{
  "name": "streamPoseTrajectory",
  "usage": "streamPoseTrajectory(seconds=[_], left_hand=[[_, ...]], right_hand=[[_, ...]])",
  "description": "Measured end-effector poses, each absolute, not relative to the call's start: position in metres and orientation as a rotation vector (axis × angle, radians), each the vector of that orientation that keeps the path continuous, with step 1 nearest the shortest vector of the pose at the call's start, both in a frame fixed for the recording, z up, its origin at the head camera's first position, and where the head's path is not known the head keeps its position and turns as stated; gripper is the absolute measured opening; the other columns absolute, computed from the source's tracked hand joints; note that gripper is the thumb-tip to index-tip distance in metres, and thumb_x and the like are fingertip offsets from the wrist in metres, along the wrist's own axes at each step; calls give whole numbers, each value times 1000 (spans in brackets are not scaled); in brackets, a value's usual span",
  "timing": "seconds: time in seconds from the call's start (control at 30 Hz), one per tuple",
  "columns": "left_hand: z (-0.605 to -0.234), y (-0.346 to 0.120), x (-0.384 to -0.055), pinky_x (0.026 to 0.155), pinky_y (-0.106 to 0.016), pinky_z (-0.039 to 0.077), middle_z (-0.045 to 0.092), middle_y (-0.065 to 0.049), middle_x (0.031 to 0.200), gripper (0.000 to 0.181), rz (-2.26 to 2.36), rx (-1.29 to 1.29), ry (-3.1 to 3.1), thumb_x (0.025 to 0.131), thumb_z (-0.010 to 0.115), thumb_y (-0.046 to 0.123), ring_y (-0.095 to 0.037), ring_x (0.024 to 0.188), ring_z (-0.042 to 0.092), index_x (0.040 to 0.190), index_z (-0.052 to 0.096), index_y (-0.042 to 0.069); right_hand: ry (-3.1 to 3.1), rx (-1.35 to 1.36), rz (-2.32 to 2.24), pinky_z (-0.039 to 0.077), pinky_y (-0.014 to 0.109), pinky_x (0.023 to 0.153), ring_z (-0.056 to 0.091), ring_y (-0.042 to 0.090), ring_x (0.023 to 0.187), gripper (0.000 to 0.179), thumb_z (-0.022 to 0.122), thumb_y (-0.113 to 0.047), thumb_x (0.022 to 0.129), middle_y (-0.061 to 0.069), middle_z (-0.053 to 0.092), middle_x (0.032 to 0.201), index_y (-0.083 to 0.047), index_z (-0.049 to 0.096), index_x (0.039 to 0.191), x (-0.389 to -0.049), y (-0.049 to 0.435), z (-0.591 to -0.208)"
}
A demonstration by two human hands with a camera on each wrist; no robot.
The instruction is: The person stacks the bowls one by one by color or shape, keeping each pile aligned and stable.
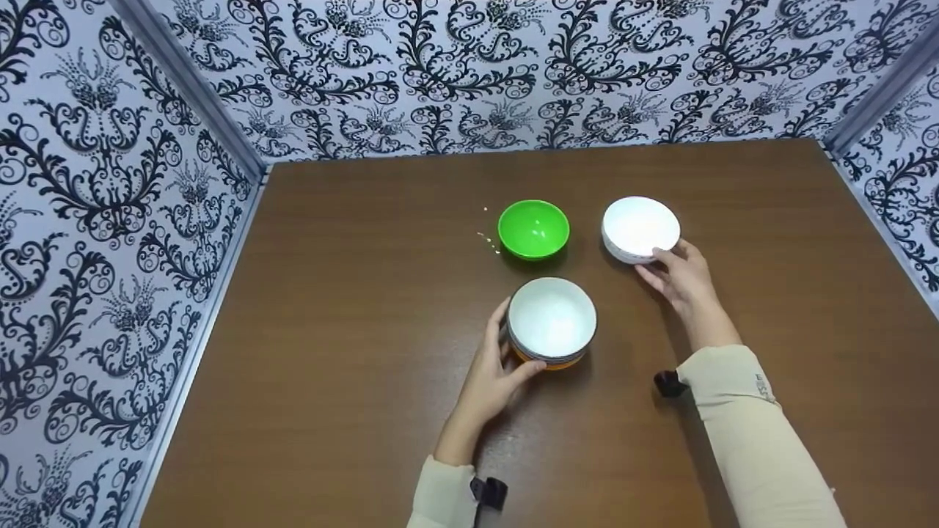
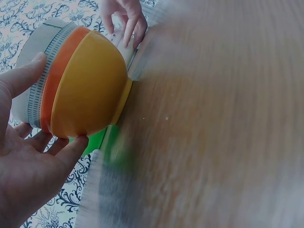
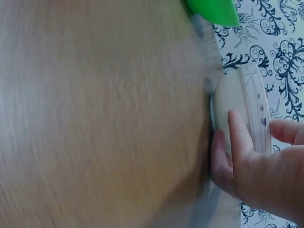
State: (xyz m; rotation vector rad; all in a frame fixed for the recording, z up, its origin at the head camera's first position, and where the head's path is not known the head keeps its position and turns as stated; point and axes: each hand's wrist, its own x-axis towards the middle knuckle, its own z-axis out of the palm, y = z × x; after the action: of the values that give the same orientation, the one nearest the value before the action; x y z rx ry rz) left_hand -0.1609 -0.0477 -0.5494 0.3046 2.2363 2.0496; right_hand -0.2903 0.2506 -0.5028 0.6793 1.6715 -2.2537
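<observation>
Nearest, the left forearm slants up and rightward, its hand (image 1: 488, 378) part-open and curved round the left side of an upright bowl stack (image 1: 553, 319), thumb across the near side, yellow bowl (image 2: 92, 85) lowest. Farther off, the right arm reaches up and leftward; the right hand (image 1: 686, 282) pinches the near-right rim of a white bowl (image 1: 640, 226), thumb above, fingers below. Left of that sits a green bowl (image 1: 534, 231) on the table (image 1: 352, 330)

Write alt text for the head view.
A person's left hand grips a stack of bowls and the right hand a white bowl at a brown table. A green bowl stands beyond the stack, left of the white bowl.
</observation>
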Motion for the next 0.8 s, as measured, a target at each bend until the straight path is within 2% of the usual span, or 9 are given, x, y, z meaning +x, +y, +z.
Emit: streamPoseTrajectory(seconds=[0.27,0.6,0.8], left_hand=[[-548,-47,-161,120,-49,33,24,-11,164,96,2053,310,2234,85,80,22,-31,149,32,159,19,17],[-549,-47,-160,119,-49,34,24,-10,164,98,2043,306,2243,84,80,27,-32,148,33,159,18,19],[-550,-48,-160,119,-51,34,24,-12,164,97,2055,309,2234,85,79,24,-33,148,33,159,18,16]], right_hand=[[1661,710,-2260,48,26,106,28,29,149,75,43,-10,104,5,-5,169,-22,-4,162,-289,252,-499],[1694,591,-2273,47,27,106,24,34,152,75,40,-8,103,10,-9,168,-18,-7,161,-284,251,-493],[1670,581,-2259,47,28,106,23,32,151,76,41,-9,103,8,-9,168,-19,-7,161,-281,252,-489]])
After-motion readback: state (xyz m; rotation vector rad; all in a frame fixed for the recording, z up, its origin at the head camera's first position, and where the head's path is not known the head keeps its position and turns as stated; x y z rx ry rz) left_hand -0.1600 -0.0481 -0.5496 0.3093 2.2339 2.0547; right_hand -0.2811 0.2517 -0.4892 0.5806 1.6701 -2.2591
